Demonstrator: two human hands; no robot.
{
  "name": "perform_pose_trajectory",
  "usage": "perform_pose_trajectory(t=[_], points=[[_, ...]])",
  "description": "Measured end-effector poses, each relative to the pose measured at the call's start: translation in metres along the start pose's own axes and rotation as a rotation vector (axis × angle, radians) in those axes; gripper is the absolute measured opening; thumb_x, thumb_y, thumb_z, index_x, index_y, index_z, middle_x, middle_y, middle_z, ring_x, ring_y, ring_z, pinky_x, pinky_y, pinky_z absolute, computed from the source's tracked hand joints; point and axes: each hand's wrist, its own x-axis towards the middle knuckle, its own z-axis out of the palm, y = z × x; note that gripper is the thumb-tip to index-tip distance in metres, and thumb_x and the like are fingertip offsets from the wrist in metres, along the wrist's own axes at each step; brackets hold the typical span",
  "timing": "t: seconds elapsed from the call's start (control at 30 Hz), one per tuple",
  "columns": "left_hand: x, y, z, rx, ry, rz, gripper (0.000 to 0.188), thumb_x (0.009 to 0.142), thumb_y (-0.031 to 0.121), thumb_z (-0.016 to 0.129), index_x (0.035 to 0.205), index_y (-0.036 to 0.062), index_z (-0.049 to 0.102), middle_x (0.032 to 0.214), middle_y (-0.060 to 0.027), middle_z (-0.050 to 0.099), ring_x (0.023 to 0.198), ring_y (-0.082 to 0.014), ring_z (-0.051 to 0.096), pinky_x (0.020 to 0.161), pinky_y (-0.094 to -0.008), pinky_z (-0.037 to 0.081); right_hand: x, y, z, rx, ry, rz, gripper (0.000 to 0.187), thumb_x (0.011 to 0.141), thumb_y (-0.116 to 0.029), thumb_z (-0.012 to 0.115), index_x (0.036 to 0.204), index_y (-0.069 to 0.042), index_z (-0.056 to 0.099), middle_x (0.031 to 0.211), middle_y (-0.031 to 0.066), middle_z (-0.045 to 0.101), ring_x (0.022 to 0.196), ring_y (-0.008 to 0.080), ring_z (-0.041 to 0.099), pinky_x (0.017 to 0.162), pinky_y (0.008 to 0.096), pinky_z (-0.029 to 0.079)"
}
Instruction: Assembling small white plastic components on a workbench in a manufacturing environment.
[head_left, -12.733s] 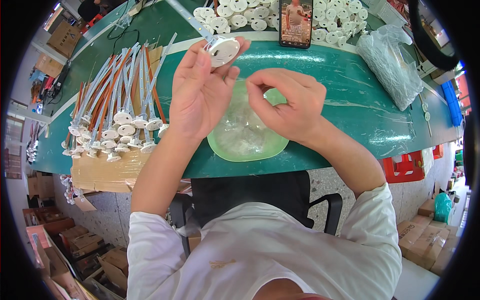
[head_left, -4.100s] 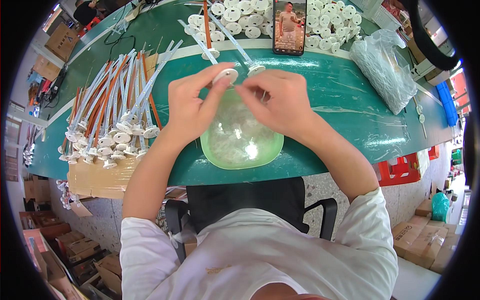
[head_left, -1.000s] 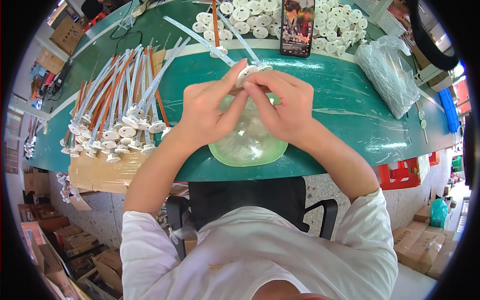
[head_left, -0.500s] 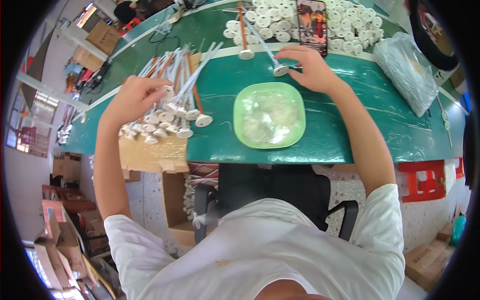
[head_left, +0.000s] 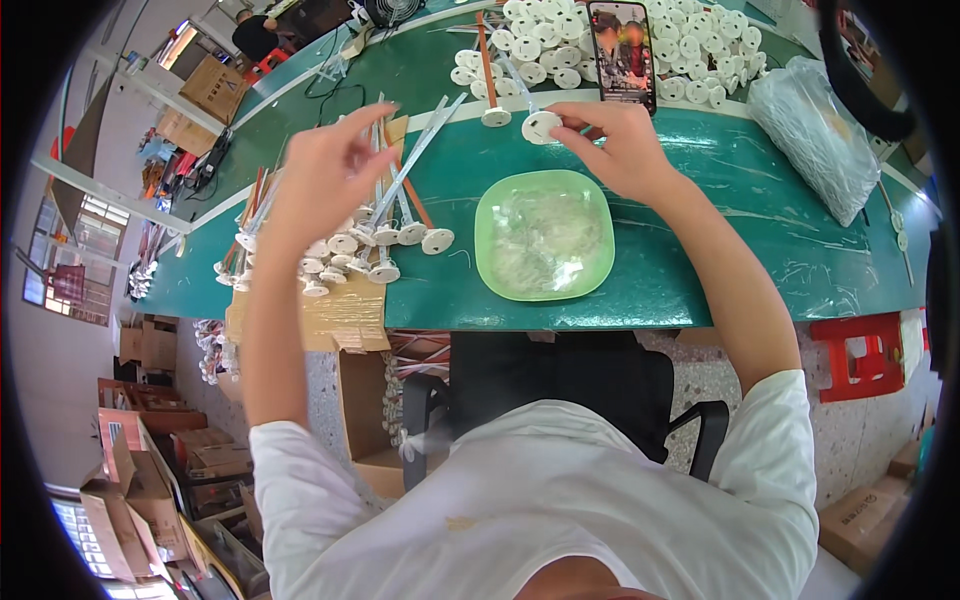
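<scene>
Beyond the bowl [head_left: 545,290], the right hand [head_left: 622,148] pinches a disc [head_left: 541,128], apparently a picking-up step; the next move calls for steady grip. Left of the bowl, the left hand [head_left: 325,180] hangs half-open, seemingly empty.

A barred window [head_left: 95,215] glows brightly in the pale, plain wall [head_left: 55,385] at left; a red plastic stool [head_left: 874,370] and black armrest chair [head_left: 560,365] stand on speckled grey flooring [head_left: 687,378].
</scene>
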Motion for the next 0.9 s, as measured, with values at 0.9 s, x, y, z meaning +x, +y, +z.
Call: perform_pose_trajectory(t=[0.9], points=[[0.022, 0.051, 0.139, -0.487, 0.42, 0.497, 0.054, 0.083, -0.006, 0.065, 0.136, 0.0047, 0.06, 0.09, -0.0152, 0.073, 0.07, -0.0287, 0.07, 0.062, -0.0335, 0.054, -0.015, -0.034, 0.02, -0.299, 0.317, -0.521, 0.024, 0.069, -0.006, 0.08, 0.091, 0.0, 0.071, 0.07, 0.009, 0.067, 0.058, 0.0178, 0.068, 0.051, 0.026, 0.053]])
